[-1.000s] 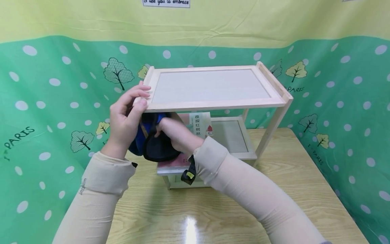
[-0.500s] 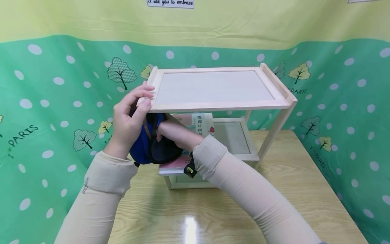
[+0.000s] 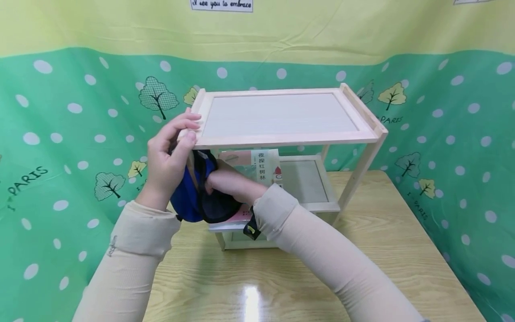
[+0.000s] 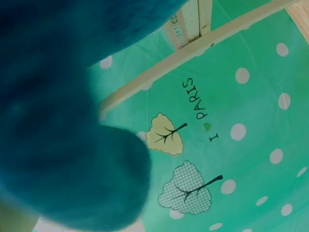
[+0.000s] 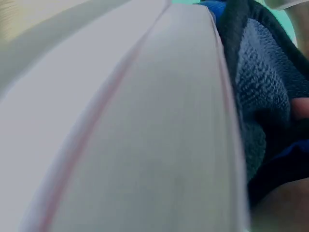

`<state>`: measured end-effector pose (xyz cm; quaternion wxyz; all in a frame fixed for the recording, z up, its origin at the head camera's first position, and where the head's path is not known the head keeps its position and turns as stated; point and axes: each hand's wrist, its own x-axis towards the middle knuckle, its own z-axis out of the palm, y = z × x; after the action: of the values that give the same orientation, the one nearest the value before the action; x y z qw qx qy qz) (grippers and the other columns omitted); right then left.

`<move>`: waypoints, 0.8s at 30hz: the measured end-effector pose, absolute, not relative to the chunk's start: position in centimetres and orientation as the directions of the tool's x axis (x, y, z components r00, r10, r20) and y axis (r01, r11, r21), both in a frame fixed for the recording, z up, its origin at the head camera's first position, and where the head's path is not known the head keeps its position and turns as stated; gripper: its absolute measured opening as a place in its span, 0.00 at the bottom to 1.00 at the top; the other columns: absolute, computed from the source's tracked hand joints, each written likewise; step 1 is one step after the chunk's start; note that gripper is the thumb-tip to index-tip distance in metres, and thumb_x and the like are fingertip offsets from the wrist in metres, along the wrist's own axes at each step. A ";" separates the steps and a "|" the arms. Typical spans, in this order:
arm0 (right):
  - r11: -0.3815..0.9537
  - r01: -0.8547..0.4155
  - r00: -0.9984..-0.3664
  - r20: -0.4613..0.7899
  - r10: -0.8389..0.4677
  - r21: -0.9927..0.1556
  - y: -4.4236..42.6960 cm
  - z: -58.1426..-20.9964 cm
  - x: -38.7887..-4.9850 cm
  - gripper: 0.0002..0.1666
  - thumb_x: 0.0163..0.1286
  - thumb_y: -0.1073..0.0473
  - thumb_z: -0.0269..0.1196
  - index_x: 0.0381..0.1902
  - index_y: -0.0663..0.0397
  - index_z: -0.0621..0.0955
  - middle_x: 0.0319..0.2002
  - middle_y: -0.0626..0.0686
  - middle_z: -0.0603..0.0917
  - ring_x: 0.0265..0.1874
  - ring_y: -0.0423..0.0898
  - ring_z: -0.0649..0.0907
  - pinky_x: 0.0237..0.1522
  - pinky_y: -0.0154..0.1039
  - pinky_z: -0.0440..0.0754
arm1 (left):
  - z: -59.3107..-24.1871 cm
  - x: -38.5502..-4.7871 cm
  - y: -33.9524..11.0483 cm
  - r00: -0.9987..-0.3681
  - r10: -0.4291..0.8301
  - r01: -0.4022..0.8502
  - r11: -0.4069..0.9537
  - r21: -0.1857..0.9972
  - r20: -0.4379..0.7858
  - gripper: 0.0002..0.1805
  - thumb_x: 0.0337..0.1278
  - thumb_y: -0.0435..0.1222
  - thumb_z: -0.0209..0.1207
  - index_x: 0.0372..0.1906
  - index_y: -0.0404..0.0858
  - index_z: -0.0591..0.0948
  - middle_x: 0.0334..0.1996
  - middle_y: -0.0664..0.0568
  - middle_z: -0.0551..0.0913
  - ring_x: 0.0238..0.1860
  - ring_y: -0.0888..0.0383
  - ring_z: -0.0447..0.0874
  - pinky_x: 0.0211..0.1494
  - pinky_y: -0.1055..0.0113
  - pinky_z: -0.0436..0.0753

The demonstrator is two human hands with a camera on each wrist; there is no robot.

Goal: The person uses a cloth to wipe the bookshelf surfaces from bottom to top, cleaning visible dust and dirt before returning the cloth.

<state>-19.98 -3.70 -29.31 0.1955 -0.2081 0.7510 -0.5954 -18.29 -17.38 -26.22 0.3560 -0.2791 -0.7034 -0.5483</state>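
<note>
In the head view my left hand [image 3: 166, 156] grips the front left corner of the wooden rack's top shelf [image 3: 277, 114], fingers over the side edge and thumb at the front. My right hand [image 3: 227, 181] reaches under that shelf and pinches a blue fabric piece with black edging [image 3: 186, 197]; its exact kind is unclear. The piece hangs below the left hand, in front of the books [image 3: 263, 167] on the middle shelf. In the right wrist view its dark fleecy side [image 5: 265, 67] lies beside thick page blocks [image 5: 159, 121]. Some right fingers are hidden behind it.
The rack's right front leg [image 3: 358, 176] rises beside the bare part of its middle shelf [image 3: 303, 181]. A black strap [image 3: 251, 228] hangs at the right wrist. The rack stands on a wood-grain table [image 3: 322, 268], with a green dotted curtain [image 3: 52, 179] around it.
My right hand has drawn the blue fabric piece slightly down and forward, uncovering more of the book cover. The left hand keeps its grip on the shelf corner.
</note>
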 end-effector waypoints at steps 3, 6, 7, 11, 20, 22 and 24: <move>0.239 -0.116 -0.834 -0.036 -0.550 -0.964 -3.6 -29.5 -19.8 0.16 0.43 0.76 0.55 0.32 0.58 0.72 0.29 0.49 0.69 0.29 0.45 0.69 0.26 0.31 0.65 | -26.3 -18.2 -17.4 -0.595 -0.007 0.779 0.242 0.579 0.804 0.15 0.60 0.33 0.53 0.40 0.21 0.79 0.50 0.64 0.84 0.68 0.50 0.75 0.71 0.65 0.76; 0.256 -0.132 -0.829 -0.035 -0.558 -0.958 -3.4 -29.6 -19.7 0.16 0.46 0.75 0.57 0.34 0.58 0.74 0.31 0.49 0.73 0.30 0.45 0.71 0.29 0.30 0.66 | -26.3 -18.2 -17.4 -0.598 -0.015 0.778 0.230 0.585 0.801 0.15 0.60 0.32 0.53 0.40 0.21 0.79 0.50 0.62 0.85 0.68 0.49 0.74 0.72 0.64 0.75; 0.263 -0.137 -0.824 -0.037 -0.565 -0.955 -3.4 -29.6 -19.5 0.13 0.48 0.74 0.57 0.32 0.58 0.74 0.30 0.49 0.73 0.30 0.44 0.72 0.29 0.29 0.68 | -26.3 -18.2 -17.4 -0.600 -0.019 0.777 0.224 0.588 0.800 0.15 0.60 0.32 0.53 0.40 0.21 0.79 0.50 0.61 0.85 0.68 0.49 0.74 0.72 0.63 0.75; 0.279 -0.152 -0.832 -0.030 -0.555 -0.948 -3.1 -29.6 -19.1 0.09 0.54 0.71 0.61 0.33 0.56 0.77 0.30 0.48 0.78 0.31 0.43 0.75 0.34 0.29 0.73 | -26.2 -18.2 -17.2 -0.609 -0.021 0.772 0.213 0.598 0.793 0.15 0.60 0.33 0.53 0.41 0.21 0.79 0.50 0.60 0.85 0.69 0.49 0.74 0.71 0.63 0.76; 0.295 -0.160 -0.909 0.024 -0.416 -0.942 -2.0 -29.9 -17.7 0.22 0.55 0.67 0.67 0.49 0.57 0.80 0.47 0.52 0.85 0.41 0.44 0.80 0.50 0.36 0.78 | -26.3 -18.1 -17.2 -0.623 -0.026 0.757 0.229 0.611 0.782 0.15 0.60 0.34 0.53 0.41 0.22 0.80 0.51 0.62 0.84 0.69 0.50 0.73 0.71 0.65 0.76; 0.232 -0.127 -0.923 0.030 -0.383 -0.964 -1.6 -29.7 -17.5 0.24 0.54 0.67 0.68 0.51 0.57 0.80 0.49 0.53 0.85 0.43 0.43 0.80 0.52 0.37 0.79 | -26.3 -18.1 -17.2 -0.622 -0.030 0.758 0.228 0.611 0.782 0.15 0.60 0.34 0.53 0.41 0.22 0.80 0.51 0.62 0.85 0.69 0.50 0.73 0.71 0.64 0.75; 0.152 -0.094 -0.935 0.035 -0.353 -0.984 -1.1 -29.3 -17.3 0.25 0.54 0.67 0.68 0.52 0.59 0.80 0.51 0.54 0.84 0.45 0.44 0.80 0.53 0.37 0.80 | -26.3 -18.3 -17.1 -0.620 -0.030 0.761 0.221 0.610 0.784 0.15 0.60 0.33 0.53 0.41 0.22 0.79 0.51 0.61 0.85 0.69 0.50 0.73 0.72 0.64 0.75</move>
<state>-17.29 -1.08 -29.31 0.1021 -0.1488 0.7519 -0.6340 -18.27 -17.11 -26.32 0.3488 -0.2612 -0.6991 -0.5669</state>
